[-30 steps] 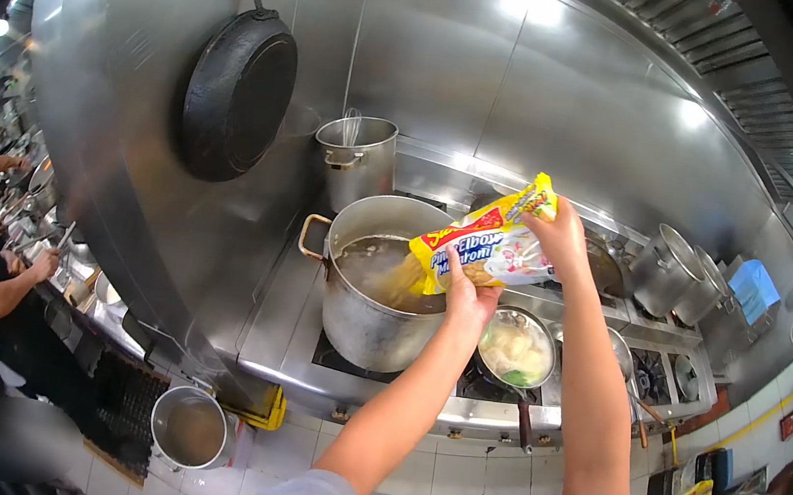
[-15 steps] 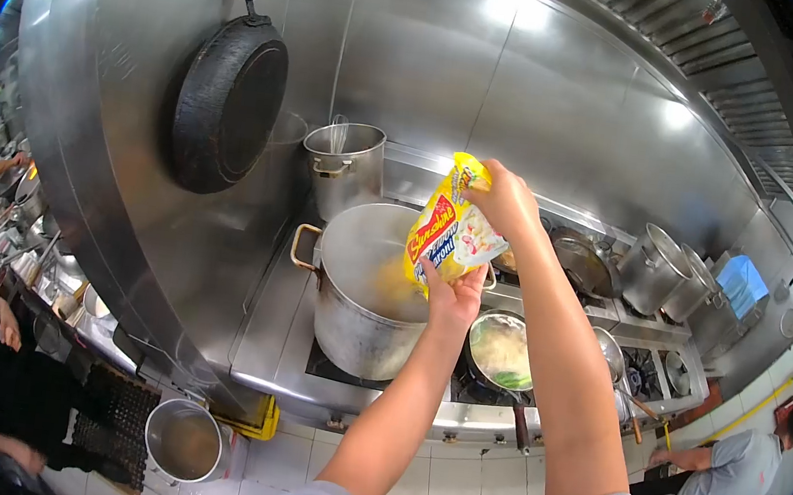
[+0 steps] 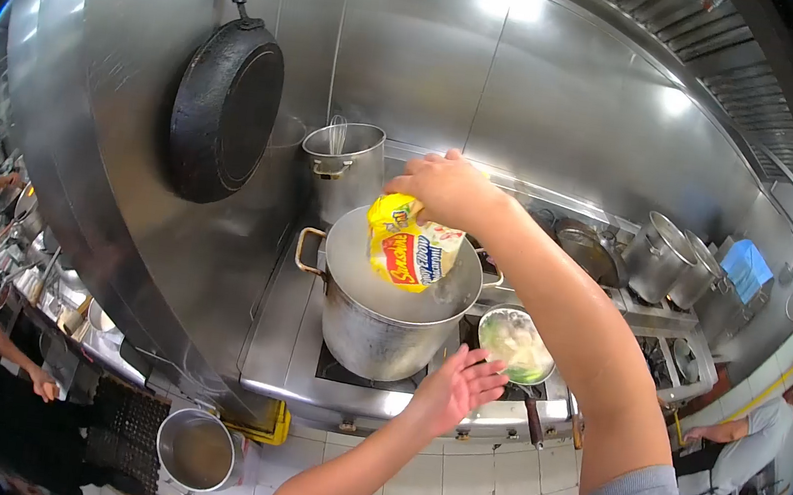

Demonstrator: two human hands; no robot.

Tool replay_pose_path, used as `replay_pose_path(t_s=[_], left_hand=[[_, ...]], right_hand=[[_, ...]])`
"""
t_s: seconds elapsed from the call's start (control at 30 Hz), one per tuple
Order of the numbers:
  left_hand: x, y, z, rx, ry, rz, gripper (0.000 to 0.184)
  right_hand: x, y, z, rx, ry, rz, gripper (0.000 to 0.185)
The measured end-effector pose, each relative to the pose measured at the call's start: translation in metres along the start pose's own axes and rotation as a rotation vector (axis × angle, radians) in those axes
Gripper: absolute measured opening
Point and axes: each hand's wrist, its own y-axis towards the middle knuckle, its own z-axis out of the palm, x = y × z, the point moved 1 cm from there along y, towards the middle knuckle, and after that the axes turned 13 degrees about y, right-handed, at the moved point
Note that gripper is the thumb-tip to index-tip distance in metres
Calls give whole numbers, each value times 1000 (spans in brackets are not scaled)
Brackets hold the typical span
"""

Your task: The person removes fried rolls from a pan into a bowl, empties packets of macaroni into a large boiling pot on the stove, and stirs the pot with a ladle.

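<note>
My right hand [image 3: 451, 193] grips the top of a yellow macaroni bag [image 3: 402, 254] marked "Sunshine", holding it over the wide mouth of a large metal stockpot [image 3: 375, 339]. The bag hangs with its lower end over the pot, and steam partly veils the pot's inside. My left hand [image 3: 464, 387] is off the bag, palm up and fingers spread, just in front of the pot's right side. Close to its fingertips, a frying pan [image 3: 515, 346] holds pale food with some green in it.
A tall pot with a whisk [image 3: 341, 176] stands behind the stockpot. A black frying pan [image 3: 225, 113] hangs at left. More pots [image 3: 662, 260] stand at right. A bucket of liquid [image 3: 198, 451] is on the floor. Other people work at both sides.
My left hand has let go of the bag and moved down, opening its fingers. My right hand has moved left, bringing the bag farther over the pot. Macaroni no longer shows falling.
</note>
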Motion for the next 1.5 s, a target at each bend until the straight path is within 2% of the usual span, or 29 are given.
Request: replay_pose_path(t_s=[0.07,0.1,0.13,0.17,0.23,0.27,0.33,0.47,0.5,0.63,0.7,0.77,0.9,0.97,1.1,1.17,1.27,1.33,1.37,1.4,1.43,1.5], left_hand=[[5,-21,-20,8,55,-47,40],[6,-29,-33,0,81,-7,38],[4,-37,-44,-6,109,31,35],[1,-47,-50,-4,114,18,35],[-13,-66,-59,-90,244,148,37],[-21,-71,-62,-84,250,131,37],[-46,-74,-65,-185,201,262,40],[-107,-62,-45,-221,229,499,49],[-118,-56,-41,-213,232,487,49],[-141,-36,-36,-72,203,495,54],[-138,-29,-35,-27,191,454,55],[-130,-32,-37,-82,121,445,47],[-117,-30,-39,-110,108,468,50],[-114,-30,-33,-100,123,473,52],[-100,-33,-14,-139,217,519,57],[-84,-39,-7,-170,269,504,56],[-44,-48,-8,-137,311,443,54],[-14,-54,-9,-115,390,356,53],[3,-57,-9,-102,422,323,53],[20,-59,-13,-107,436,282,54],[36,-63,-13,-113,439,297,54],[66,-70,-10,-163,588,237,57]], right_hand=[[8,-2,-1,-17,-9,-38,51],[13,-5,-4,-34,-22,-86,50],[17,-10,-8,-123,-35,-153,41],[20,-12,-9,-124,-31,-139,41],[26,-13,-14,-239,-45,-255,33],[31,-16,-14,-228,-30,-269,28],[35,-21,-9,-249,-62,-305,28],[41,-32,-6,-356,-106,-364,28],[43,-35,-10,-415,-122,-377,29],[52,-47,4,-352,-92,-433,22],[49,-56,1,-385,-63,-378,19],[44,-63,1,-492,-105,-307,19],[43,-78,17,-429,-53,-268,20],[35,-87,20,-466,-36,-223,18],[20,-119,35,-631,156,-77,21],[1,-140,47,-855,283,159,19],[-9,-190,75,-1135,582,447,42],[-14,-228,111,-1264,638,603,41],[-9,-248,131,-1295,944,808,36],[11,-270,130,-1343,1390,773,37],[14,-289,160,-1458,1595,670,37],[46,-328,180,-1564,1893,687,39]])
